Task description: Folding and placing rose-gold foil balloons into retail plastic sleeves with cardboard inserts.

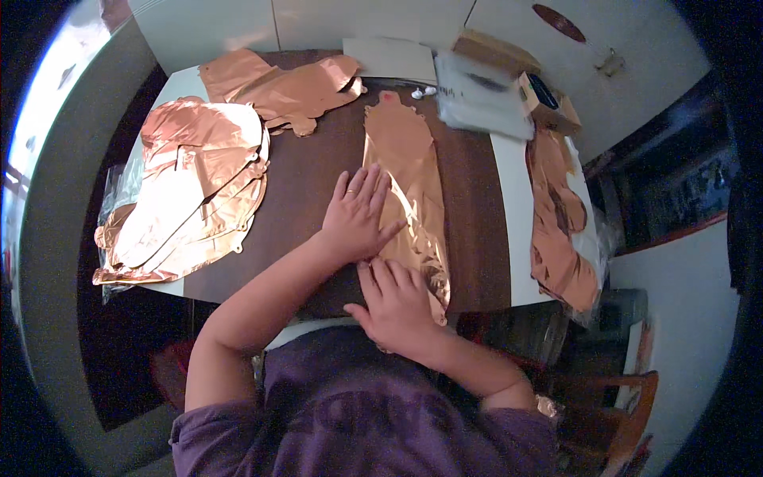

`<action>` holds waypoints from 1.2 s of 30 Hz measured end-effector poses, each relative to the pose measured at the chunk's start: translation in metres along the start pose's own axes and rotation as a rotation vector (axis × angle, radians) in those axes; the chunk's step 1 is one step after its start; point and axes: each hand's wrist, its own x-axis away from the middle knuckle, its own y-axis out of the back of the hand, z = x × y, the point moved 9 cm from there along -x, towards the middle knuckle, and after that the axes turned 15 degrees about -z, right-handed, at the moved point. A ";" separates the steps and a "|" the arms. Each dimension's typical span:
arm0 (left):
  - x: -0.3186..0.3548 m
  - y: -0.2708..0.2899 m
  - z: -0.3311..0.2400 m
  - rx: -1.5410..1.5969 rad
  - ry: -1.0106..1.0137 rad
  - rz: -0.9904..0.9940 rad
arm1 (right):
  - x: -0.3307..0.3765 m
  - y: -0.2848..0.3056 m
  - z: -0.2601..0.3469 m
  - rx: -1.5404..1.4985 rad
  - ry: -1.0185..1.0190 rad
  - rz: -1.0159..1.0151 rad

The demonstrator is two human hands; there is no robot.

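Note:
A long, flat copper-coloured foil balloon lies lengthwise down the middle of the dark table, creased and shiny toward its near end. My left hand rests flat on its left edge, fingers stretched out and a ring on one of them. Closer to me, my right hand lies over the balloon's near part, its fingers extended and its thumb out to the left. Neither hand grips anything that I can see. The foil under both palms is hidden.
Stacked copper foil balloons cover the left side, with another crumpled balloon behind them. A further balloon lies at the right edge. Clear plastic packets and an open cardboard box stand back right. A wooden chair is lower right.

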 end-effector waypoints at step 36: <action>0.005 -0.002 -0.021 -0.033 0.075 0.186 | -0.003 -0.004 -0.142 0.083 -0.170 0.228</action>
